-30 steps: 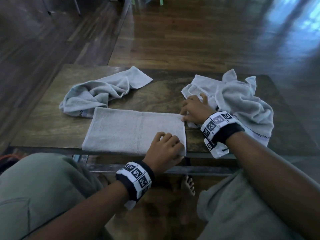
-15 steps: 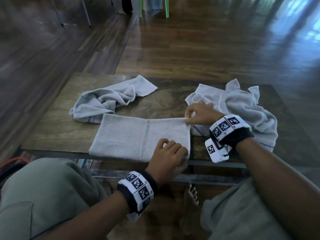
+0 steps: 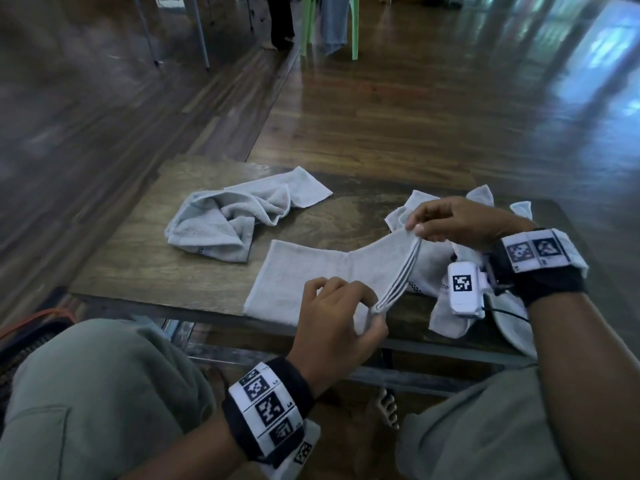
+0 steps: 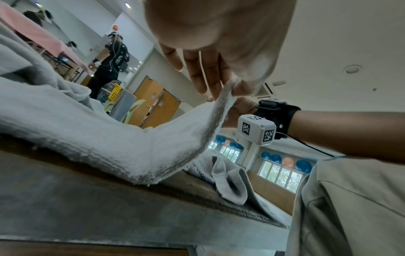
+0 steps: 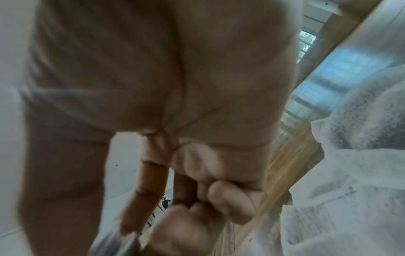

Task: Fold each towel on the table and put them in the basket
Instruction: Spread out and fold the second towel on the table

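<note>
A pale grey towel (image 3: 311,275), folded into a long strip, lies at the near edge of the wooden table (image 3: 145,261). Its right end is lifted off the table. My left hand (image 3: 375,311) pinches the near corner of that end, and my right hand (image 3: 417,230) pinches the far corner. In the left wrist view the raised towel end (image 4: 175,138) curves up to my left hand's fingers (image 4: 210,81). A crumpled towel (image 3: 239,216) lies at the table's back left. Another crumpled towel (image 3: 446,327) lies at the right under my right wrist. No basket is in view.
My knees (image 3: 97,393) sit close to the table's near edge. A dark object with an orange cord (image 3: 34,320) lies on the floor at the left. Chair legs (image 3: 353,36) and a person's legs (image 3: 280,22) stand far off on the wooden floor.
Both hands, which lay on the towel's right end on the table, have pinched its two corners and lifted that end. My head has tilted up, showing more floor.
</note>
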A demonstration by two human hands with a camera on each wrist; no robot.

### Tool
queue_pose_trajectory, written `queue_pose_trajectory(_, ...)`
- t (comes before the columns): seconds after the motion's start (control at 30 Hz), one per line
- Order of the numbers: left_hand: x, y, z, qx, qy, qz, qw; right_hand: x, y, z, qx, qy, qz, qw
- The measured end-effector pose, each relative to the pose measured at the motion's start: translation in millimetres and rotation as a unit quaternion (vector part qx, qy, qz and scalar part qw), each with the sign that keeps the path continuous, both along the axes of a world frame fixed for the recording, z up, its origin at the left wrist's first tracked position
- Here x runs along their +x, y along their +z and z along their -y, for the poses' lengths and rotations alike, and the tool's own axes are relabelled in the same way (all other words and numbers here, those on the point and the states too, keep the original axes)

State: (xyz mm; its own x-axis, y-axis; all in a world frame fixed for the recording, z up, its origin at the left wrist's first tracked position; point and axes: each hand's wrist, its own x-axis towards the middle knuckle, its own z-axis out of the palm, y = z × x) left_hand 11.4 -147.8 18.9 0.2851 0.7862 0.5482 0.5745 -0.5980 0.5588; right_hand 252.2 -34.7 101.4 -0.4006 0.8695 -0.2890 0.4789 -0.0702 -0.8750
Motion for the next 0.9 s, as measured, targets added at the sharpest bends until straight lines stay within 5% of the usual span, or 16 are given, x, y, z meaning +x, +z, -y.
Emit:
queue_pose_trajectory(0.4,-63.1,-11.4,0.4,-0.062,0.104,0.021,0.992,-78.1,2.6,-42.4,-0.013,0.138,0.058,0.989)
queue_pose_trajectory(0.6,-97.1,-28.8,-2.2,-0.110,0.150,0.028,0.982,-136.0,-6.4,-72.2,0.035,0.185,0.160,0.969)
queue_pose_trajectory(0.9,-133.9,-56.4,-24.2,-0.194,0.213,-0.011,0.957,-189.9,-57.4,-95.5,0.016,0.126,0.181,0.975)
